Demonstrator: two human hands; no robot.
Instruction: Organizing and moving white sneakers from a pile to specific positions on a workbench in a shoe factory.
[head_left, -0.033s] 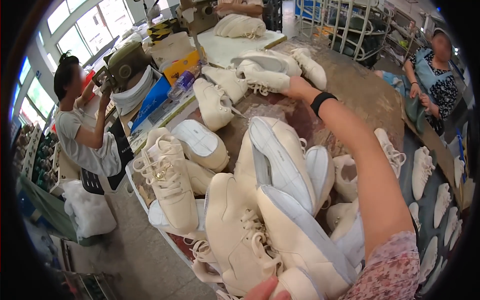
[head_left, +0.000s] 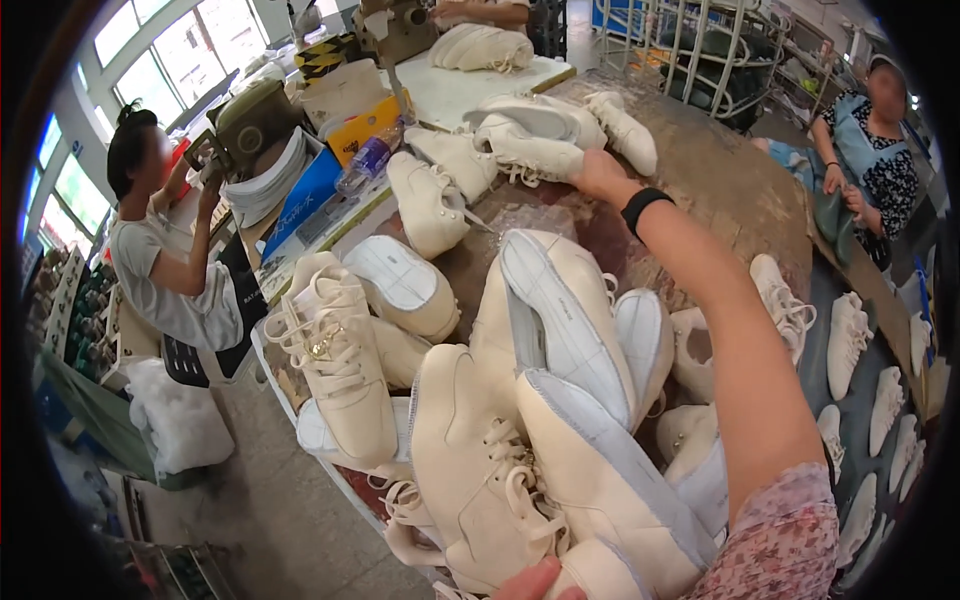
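Right grip: my right hand (head_left: 598, 172) is stretched to the far side of the surface (head_left: 720, 190) and is grasping the heel end of a cream shoe (head_left: 530, 155); a black band (head_left: 643, 207) sits on the wrist.
Left grip: only some fingertips of my left hand (head_left: 540, 580) show at the near edge, touching the nearest shoe (head_left: 480, 480); I cannot tell if it is clenched or released.
Held shoe, place: far middle of the surface, lying on its side, just beside other cream shoes at far right and left.
Held shoe, look: pale cream upper, laced, with no outer sole; the toe points left.
Near pile: many shoes of the same cream colour lie together; some lie with the bottom up, showing a light blue-grey insole board (head_left: 565, 320).
Left shoe: one laced shoe (head_left: 335, 370) lies upright near the left edge of the surface.
Far left: a plastic bottle (head_left: 365, 160) and a yellow box (head_left: 365, 125).
Other people: one person (head_left: 160, 250) stands at the left, another person (head_left: 870, 140) sits at far right.
Right side: more cream shoes lie on a dark belt (head_left: 870, 420).
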